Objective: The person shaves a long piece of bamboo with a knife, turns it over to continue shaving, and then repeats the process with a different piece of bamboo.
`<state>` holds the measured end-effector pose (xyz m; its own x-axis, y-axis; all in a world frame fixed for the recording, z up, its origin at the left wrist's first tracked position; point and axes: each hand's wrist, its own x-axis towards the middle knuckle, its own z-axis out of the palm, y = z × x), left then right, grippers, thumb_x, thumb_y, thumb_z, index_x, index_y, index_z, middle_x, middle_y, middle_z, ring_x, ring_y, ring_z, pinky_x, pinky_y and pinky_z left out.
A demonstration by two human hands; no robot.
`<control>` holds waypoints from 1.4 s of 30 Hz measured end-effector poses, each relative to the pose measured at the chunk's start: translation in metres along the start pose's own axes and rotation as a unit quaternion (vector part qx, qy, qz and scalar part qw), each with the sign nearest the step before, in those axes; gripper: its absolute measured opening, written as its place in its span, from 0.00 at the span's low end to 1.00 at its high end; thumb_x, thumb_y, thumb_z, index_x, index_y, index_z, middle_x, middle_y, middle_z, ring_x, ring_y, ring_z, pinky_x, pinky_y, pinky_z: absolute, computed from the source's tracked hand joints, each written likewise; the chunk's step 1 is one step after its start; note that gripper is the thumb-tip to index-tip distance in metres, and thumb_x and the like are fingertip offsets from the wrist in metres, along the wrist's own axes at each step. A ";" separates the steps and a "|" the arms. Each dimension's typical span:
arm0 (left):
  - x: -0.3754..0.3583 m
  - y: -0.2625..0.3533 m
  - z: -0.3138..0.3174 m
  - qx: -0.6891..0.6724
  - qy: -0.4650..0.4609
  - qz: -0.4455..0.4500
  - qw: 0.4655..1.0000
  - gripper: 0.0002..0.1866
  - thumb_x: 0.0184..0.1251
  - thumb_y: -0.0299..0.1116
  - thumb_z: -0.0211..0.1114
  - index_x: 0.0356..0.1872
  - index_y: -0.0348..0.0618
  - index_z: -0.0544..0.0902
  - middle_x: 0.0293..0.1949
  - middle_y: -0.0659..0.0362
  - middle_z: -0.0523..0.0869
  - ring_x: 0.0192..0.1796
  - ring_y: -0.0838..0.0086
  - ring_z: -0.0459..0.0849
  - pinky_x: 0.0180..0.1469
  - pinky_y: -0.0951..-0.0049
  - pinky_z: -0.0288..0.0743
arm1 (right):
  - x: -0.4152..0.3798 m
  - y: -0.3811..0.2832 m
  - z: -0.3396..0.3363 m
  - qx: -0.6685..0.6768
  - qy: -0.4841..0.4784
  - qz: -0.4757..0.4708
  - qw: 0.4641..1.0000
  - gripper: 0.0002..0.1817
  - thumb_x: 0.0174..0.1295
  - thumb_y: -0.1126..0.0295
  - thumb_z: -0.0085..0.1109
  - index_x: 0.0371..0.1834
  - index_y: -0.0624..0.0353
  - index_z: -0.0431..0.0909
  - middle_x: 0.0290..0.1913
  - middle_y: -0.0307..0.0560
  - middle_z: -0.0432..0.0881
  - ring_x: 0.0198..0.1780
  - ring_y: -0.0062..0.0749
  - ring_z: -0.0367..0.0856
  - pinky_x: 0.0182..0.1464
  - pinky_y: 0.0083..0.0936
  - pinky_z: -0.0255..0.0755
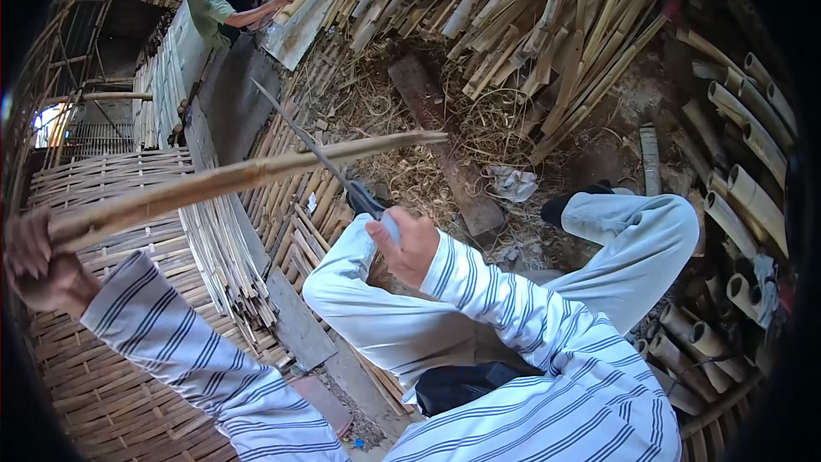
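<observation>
My left hand (44, 263), at the far left, is closed around one end of a long split bamboo strip (231, 178). The strip slants up to the right, and its narrower end reaches over the shavings. In front of my bent knee, my right hand (406, 246) grips the handle of a long knife (299, 133). Its thin blade points up and to the left and crosses the strip in this view. The knife's dark lower part shows just beyond my thumb.
Split bamboo (513, 17) is heaped ahead, with shavings (385, 111) around a wooden plank (445, 145). Cut bamboo tubes (753, 205) line the right. Woven bamboo matting (128, 282) lies left. Another person (214, 13) sits far left, one hand at a bamboo piece.
</observation>
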<state>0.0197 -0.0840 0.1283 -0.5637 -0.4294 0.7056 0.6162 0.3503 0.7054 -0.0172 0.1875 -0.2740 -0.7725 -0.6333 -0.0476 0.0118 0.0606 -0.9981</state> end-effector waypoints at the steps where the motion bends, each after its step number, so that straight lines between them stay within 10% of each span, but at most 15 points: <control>1: 0.002 0.006 -0.016 -0.057 -0.039 -0.009 0.998 0.17 0.63 0.34 0.45 0.12 0.56 0.60 0.09 0.71 0.55 0.11 0.85 0.54 0.19 0.86 0.53 | -0.001 -0.008 -0.003 0.008 -0.009 0.006 1.000 0.24 0.70 0.52 0.46 0.33 0.66 0.72 0.17 0.58 0.74 0.19 0.52 0.77 0.22 0.39 0.69; 5: 0.009 0.017 -0.055 -0.281 -0.180 -0.048 0.941 0.18 0.65 0.34 0.43 0.12 0.58 0.59 0.07 0.74 0.58 0.07 0.87 0.56 0.15 0.90 0.51 | -0.004 0.003 -0.010 -0.026 -0.050 -0.018 0.998 0.20 0.68 0.56 0.50 0.31 0.65 0.70 0.16 0.60 0.73 0.19 0.53 0.77 0.20 0.38 0.68; 10: 0.001 0.019 -0.057 -0.268 -0.157 -0.015 0.950 0.18 0.64 0.34 0.44 0.12 0.58 0.58 0.07 0.73 0.58 0.07 0.87 0.56 0.15 0.90 0.51 | 0.009 0.116 -0.005 -0.097 0.095 0.243 0.961 0.25 0.67 0.53 0.48 0.23 0.66 0.76 0.21 0.67 0.76 0.27 0.61 0.79 0.28 0.44 0.72; 19: 0.000 0.019 -0.063 -0.267 -0.144 0.003 0.953 0.17 0.63 0.35 0.45 0.12 0.59 0.57 0.07 0.73 0.58 0.07 0.87 0.56 0.14 0.90 0.49 | -0.004 0.031 -0.011 -0.065 -0.058 0.123 0.989 0.31 0.68 0.45 0.41 0.24 0.66 0.76 0.18 0.65 0.76 0.29 0.63 0.80 0.33 0.47 0.75; 24: -0.008 0.031 -0.062 -0.282 -0.153 0.013 0.947 0.17 0.62 0.35 0.46 0.12 0.59 0.57 0.07 0.73 0.58 0.07 0.87 0.55 0.14 0.90 0.49 | 0.023 0.153 -0.027 -0.143 0.036 0.259 0.955 0.31 0.67 0.45 0.41 0.29 0.66 0.79 0.22 0.65 0.78 0.30 0.61 0.80 0.37 0.48 0.74; 28: -0.011 0.030 -0.066 -0.272 -0.139 0.013 0.952 0.17 0.62 0.35 0.46 0.12 0.59 0.57 0.07 0.73 0.58 0.07 0.86 0.55 0.14 0.90 0.48 | 0.025 0.099 -0.030 -0.127 0.015 0.249 0.960 0.34 0.68 0.43 0.37 0.27 0.65 0.80 0.27 0.66 0.80 0.35 0.62 0.80 0.43 0.48 0.73; 33: -0.003 0.032 -0.069 -0.250 -0.125 0.005 0.960 0.17 0.61 0.35 0.47 0.12 0.60 0.56 0.07 0.73 0.58 0.07 0.86 0.55 0.13 0.90 0.47 | -0.008 0.011 -0.006 -0.073 -0.022 -0.044 0.996 0.24 0.67 0.51 0.49 0.32 0.66 0.72 0.15 0.63 0.74 0.17 0.57 0.77 0.19 0.45 0.70; 38: -0.004 0.029 -0.060 -0.267 -0.139 0.000 0.954 0.17 0.60 0.36 0.48 0.12 0.60 0.56 0.07 0.73 0.59 0.07 0.86 0.55 0.13 0.90 0.47 | -0.018 0.026 0.010 -0.023 0.051 0.008 0.998 0.22 0.66 0.52 0.52 0.28 0.64 0.71 0.13 0.61 0.72 0.16 0.58 0.75 0.18 0.41 0.68; 42: -0.006 0.020 -0.047 -0.267 -0.140 0.004 0.954 0.17 0.60 0.36 0.48 0.12 0.60 0.56 0.07 0.72 0.59 0.07 0.86 0.55 0.13 0.90 0.46 | 0.000 0.159 -0.010 -0.134 0.054 0.264 0.954 0.32 0.66 0.44 0.43 0.30 0.67 0.78 0.25 0.67 0.79 0.35 0.64 0.79 0.38 0.49 0.73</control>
<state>0.0614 -0.1138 0.1345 -0.6359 -0.1630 0.7544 0.7716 -0.1526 0.6175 -0.0218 0.2045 -0.4321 -0.7651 -0.3782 -0.5212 0.2653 0.5523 -0.7903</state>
